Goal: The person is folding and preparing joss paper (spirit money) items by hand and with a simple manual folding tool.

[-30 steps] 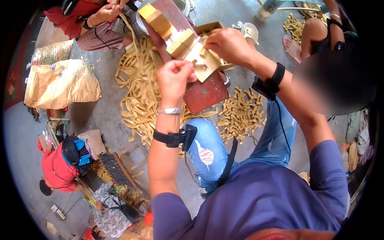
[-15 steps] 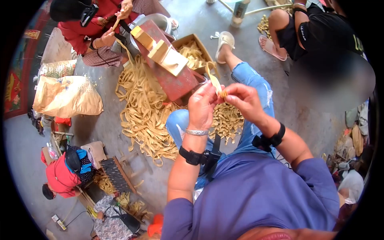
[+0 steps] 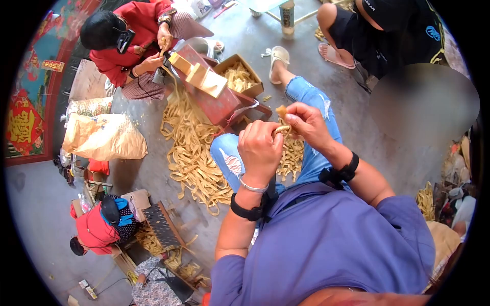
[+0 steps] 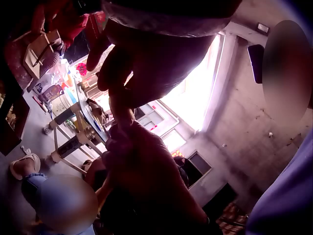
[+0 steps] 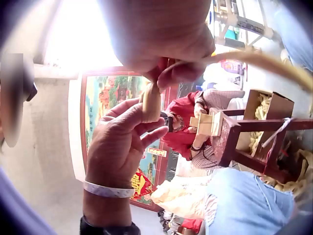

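Note:
In the head view a tan, flat, pliable strip is bent in a loop between my two hands, in front of my body. My left hand holds the loop, its fingers curled. In the right wrist view the left thumb and fingers pinch the looped strip from below. My right hand pinches the strip between thumb and fingers close by, and one end pokes up past its fingertips. A long tail extends sideways from the right hand. The left wrist view is dark, the two hands nearly meeting there.
A red bench carries a wooden block fixture. Beside it are a cardboard box of strips and a heap of long strips. Short knotted pieces lie near my knees. A person in red handles a strip across from me.
Both hands have come back from the wooden fixture toward my body, carrying the strip. It has since been bent into a loop between them. The head view has shifted.

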Tool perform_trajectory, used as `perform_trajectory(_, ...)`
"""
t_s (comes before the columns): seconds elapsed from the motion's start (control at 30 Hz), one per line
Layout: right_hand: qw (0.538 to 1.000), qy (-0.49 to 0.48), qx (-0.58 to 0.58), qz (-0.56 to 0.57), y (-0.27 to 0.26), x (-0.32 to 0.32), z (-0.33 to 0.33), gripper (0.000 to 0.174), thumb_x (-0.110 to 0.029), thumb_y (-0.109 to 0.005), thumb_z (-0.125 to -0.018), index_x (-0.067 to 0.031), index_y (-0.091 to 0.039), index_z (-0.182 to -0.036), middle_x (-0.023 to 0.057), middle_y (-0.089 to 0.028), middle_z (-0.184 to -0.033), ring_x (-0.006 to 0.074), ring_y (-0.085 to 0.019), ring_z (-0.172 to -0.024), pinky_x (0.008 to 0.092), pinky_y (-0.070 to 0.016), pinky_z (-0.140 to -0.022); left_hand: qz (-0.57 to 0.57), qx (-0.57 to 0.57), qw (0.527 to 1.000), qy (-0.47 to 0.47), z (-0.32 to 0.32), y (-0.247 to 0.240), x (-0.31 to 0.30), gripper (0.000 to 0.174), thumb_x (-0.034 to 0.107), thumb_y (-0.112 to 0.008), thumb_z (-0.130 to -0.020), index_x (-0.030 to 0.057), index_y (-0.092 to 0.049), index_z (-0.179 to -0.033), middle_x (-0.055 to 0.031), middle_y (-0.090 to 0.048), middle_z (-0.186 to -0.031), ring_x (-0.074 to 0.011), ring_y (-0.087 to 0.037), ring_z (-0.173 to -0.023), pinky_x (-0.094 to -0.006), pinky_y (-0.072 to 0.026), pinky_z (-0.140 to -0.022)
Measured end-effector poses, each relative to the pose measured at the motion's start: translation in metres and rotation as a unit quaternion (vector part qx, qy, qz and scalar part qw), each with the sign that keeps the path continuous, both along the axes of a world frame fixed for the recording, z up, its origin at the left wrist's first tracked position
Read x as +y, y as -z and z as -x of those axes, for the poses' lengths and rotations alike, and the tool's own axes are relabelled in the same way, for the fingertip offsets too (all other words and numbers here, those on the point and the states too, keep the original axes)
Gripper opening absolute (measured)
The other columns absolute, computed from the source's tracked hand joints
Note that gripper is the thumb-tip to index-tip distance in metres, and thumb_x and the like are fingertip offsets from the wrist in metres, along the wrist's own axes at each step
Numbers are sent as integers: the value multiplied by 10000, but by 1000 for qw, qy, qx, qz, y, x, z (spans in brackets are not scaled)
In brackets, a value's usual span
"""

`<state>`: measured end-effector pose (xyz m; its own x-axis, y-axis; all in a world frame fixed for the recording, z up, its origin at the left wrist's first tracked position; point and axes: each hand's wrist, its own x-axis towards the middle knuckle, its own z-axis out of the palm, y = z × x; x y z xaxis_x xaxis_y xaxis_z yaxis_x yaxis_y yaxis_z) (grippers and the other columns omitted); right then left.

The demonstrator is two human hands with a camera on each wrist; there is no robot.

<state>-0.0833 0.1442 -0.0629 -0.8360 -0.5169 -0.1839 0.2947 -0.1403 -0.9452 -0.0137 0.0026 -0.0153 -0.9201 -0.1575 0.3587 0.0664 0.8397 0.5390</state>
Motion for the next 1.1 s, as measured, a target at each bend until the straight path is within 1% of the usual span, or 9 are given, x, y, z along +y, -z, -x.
perform_trajectory(0.13,953,-42,275,-118,8,8,-2,152,-126,-638,-866,13,-668,-813,54,-613,-732,127,-579,-658,274,-444,-576,30,61,996,57,-2,4,2,114,41,-660,-715,100,-645,-811,-62,-624,-764,-275,-591,-759,-386,-426,-734)
perform_trajectory(0.33,949,-203,239,-6,0,34,3,179,-165,-678,-825,8,-660,-784,53,-593,-733,146,-554,-696,280,-422,-615,-133,-24,976,168,-10,1,-10,127,-70,-574,-755,15,-623,-836,-87,-624,-714,-154,-588,-566,-267,-472,-538)
perform_trajectory(0.4,948,-264,165,63,-2,41,0,178,-161,-669,-840,13,-653,-804,30,-569,-754,115,-520,-703,266,-407,-614,-161,-12,986,42,-7,6,-18,120,-74,-572,-772,16,-613,-840,-58,-617,-712,-118,-578,-584,-257,-469,-545)
perform_trajectory(0.6,988,-37,145,35,-12,26,-13,136,-117,-616,-895,4,-674,-872,13,-550,-806,83,-506,-737,229,-403,-644,-476,-76,876,-7,-23,-14,-9,209,4,-666,-824,33,-570,-1008,-24,-635,-864,-58,-562,-661,-178,-433,-497)
perform_trajectory(0.63,987,2,157,30,-13,22,-12,132,-111,-612,-897,3,-678,-881,12,-549,-804,78,-504,-738,223,-403,-646,-501,-153,852,10,-25,-11,-8,290,75,-753,-785,25,-587,-1018,-21,-619,-885,-54,-559,-671,-197,-466,-605)
perform_trajectory(0.73,975,44,213,-48,-16,16,-16,101,-89,-652,-860,3,-693,-865,29,-598,-805,66,-531,-717,228,-429,-615,-509,-145,848,5,-29,2,4,144,64,-744,-776,23,-653,-878,-28,-616,-868,-65,-585,-689,-205,-478,-601)
perform_trajectory(0.87,975,73,171,-118,-19,4,-20,75,-76,-693,-819,-5,-705,-840,38,-647,-762,70,-548,-640,235,-438,-565,-227,-2,974,15,-24,-2,10,210,-34,-649,-709,19,-649,-913,-64,-604,-840,-143,-586,-660,-246,-474,-605)
perform_trajectory(0.97,969,29,203,-137,-8,6,-18,76,-81,-698,-815,-7,-710,-828,33,-653,-717,69,-537,-589,235,-426,-534,-27,82,996,31,-21,-4,9,188,-17,-650,-699,24,-645,-882,-93,-586,-833,-191,-573,-654,-283,-473,-579)
perform_trajectory(1.1,982,-85,165,-40,-7,13,-22,173,-122,-728,-795,-10,-683,-920,40,-616,-822,86,-563,-737,241,-426,-611,-107,35,994,12,-22,8,-5,131,3,-656,-706,24,-635,-834,-92,-586,-802,-200,-573,-665,-297,-466,-554)
